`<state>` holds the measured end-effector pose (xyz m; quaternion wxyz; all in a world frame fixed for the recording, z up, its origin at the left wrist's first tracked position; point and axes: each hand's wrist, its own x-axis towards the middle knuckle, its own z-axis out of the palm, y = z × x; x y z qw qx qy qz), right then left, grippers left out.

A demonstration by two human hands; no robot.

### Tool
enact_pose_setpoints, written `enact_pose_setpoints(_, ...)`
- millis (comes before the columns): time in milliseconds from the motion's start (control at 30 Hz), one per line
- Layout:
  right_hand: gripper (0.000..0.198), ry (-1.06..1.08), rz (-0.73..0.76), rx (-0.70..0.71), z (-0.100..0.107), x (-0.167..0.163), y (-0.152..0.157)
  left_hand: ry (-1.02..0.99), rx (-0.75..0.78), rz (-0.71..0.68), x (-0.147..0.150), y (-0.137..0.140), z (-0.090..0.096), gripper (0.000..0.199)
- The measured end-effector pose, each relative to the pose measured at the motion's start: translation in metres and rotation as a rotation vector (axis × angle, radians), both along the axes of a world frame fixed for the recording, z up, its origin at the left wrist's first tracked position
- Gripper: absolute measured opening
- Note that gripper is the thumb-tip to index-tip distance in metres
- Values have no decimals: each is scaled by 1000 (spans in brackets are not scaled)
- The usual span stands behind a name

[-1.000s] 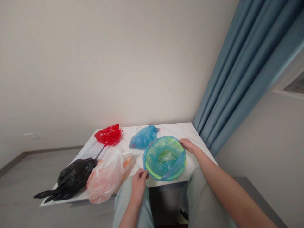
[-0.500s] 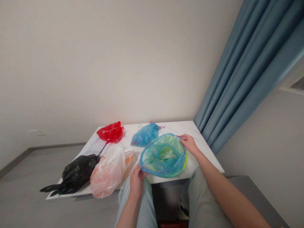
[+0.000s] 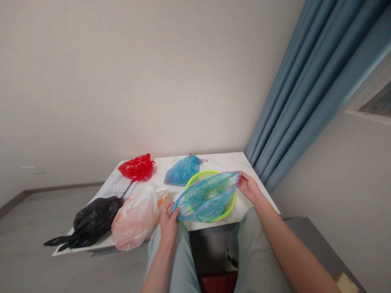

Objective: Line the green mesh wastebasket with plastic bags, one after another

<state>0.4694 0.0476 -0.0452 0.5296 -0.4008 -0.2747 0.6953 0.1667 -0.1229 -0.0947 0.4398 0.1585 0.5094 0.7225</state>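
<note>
A thin blue drawstring garbage bag (image 3: pixel 210 199) is stretched sideways between my two hands, its mouth pulled long and narrow. My left hand (image 3: pixel 170 221) pinches the near left end of its rim. At the far right end, my right hand (image 3: pixel 248 187) grips the rim by the red drawstring. The bag sits in a yellow-green plastic basket (image 3: pixel 198 177), whose slotted rim shows behind and to the right of it. Through the film I see pale, crumpled material I cannot make out. Close to my left hand lies a filled white plastic bag (image 3: pixel 137 217) with orange print.
On the white marbled table (image 3: pixel 226 159) lie a tied blue bag (image 3: pixel 183 171), a red bag (image 3: pixel 138 167), a knotted black bag (image 3: pixel 94 221) and a printed sheet (image 3: pixel 115 187). A blue curtain (image 3: pixel 290 93) hangs at the right; a wall stands behind.
The bag's round opening has been drawn out into a narrow slit as my hands moved apart. Its rim has come off the basket's back edge, which now shows.
</note>
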Motion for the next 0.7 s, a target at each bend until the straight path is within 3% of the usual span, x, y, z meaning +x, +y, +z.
enact_pose_setpoints(133,10,176,43,-9,8,9,-14,225,-81,-39,-5,-1,0,57)
enact_pose_setpoints(300,26,72,163,-30,19,2,-49,626,-269,-55,-4,-11,11,49)
enact_pose_setpoints(400,35,-97,212,11,29,-8,-71,1017,-212,-18,1,-15,27,37)
enact_pose_setpoints(500,45,-286,278,84,42,-15,-89,1331,-106,-101,5,-10,49,34)
enact_pose_setpoints(600,55,-403,347,158,56,-16,-100,1418,-80,-217,5,4,66,36)
enact_pose_setpoints(700,59,-403,305,205,70,-12,-106,1260,-264,-207,1,14,72,32)
